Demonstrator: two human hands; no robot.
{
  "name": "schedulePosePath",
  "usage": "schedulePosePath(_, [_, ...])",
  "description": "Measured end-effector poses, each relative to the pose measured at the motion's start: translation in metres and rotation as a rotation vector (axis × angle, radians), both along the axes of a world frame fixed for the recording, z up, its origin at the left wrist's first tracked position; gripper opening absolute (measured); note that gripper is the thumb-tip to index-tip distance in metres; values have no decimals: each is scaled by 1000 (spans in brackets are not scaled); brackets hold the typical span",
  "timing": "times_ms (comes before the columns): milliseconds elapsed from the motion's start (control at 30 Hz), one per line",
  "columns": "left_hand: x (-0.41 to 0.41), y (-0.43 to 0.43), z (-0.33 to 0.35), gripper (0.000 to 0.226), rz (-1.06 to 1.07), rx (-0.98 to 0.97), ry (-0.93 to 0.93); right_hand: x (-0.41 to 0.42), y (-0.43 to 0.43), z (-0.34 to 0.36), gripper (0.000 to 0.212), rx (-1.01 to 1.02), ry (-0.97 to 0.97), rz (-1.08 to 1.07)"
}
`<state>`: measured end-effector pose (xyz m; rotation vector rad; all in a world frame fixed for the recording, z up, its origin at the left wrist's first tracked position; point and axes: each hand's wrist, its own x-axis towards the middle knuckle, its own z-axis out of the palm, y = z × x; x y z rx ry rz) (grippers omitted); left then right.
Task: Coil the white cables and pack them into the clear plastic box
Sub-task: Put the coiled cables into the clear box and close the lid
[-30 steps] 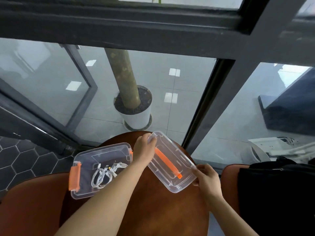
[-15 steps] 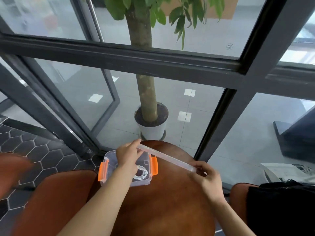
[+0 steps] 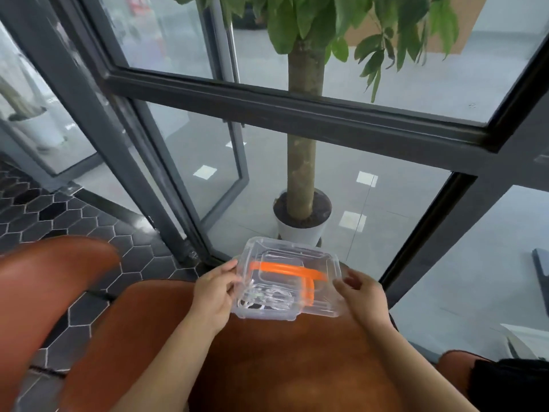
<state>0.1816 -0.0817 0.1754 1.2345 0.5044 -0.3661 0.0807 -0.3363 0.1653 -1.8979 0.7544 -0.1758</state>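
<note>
The clear plastic box (image 3: 267, 312) stands at the far edge of the round brown table (image 3: 285, 364). Coiled white cables (image 3: 264, 298) show through its walls. The clear lid (image 3: 297, 260) with the orange handle (image 3: 285, 269) lies over the box, shifted a little to the right. My left hand (image 3: 215, 289) holds the left edge of lid and box, fingers curled on it. My right hand (image 3: 361, 289) is at the lid's right edge with loosely bent fingers; contact is unclear.
A potted tree in a white pot (image 3: 301, 230) stands behind the glass wall just beyond the table. Brown chairs (image 3: 44, 281) flank the table on the left, and a dark bag (image 3: 511, 385) lies on a seat at the lower right.
The lid has swung from the right of the box, through an edge-on tilt, to lying on top of the box. Both hands moved with it; the camera tilted up.
</note>
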Motion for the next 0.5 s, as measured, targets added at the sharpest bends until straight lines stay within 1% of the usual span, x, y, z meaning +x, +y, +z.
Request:
schedulePosePath(33, [0, 7, 1, 44, -1, 14, -12, 6, 3, 0, 24, 5, 27, 17])
schedulePosePath(100, [0, 19, -1, 47, -17, 65, -41, 16, 11, 2, 6, 11, 74, 62])
schedulePosePath(200, [6, 34, -8, 52, -68, 221, -64, 32, 21, -2, 12, 1, 116, 134])
schedulePosePath(267, [12, 43, -16, 46, -79, 313, -66, 40, 27, -5, 18, -17, 125, 164])
schedulePosePath(433, [28, 51, -26, 29, -149, 535, -137, 56, 41, -28, 17, -49, 153, 165])
schedulePosePath(500, [37, 53, -36, 28, -190, 609, -135, 61, 45, -39, 16, -76, 183, 183])
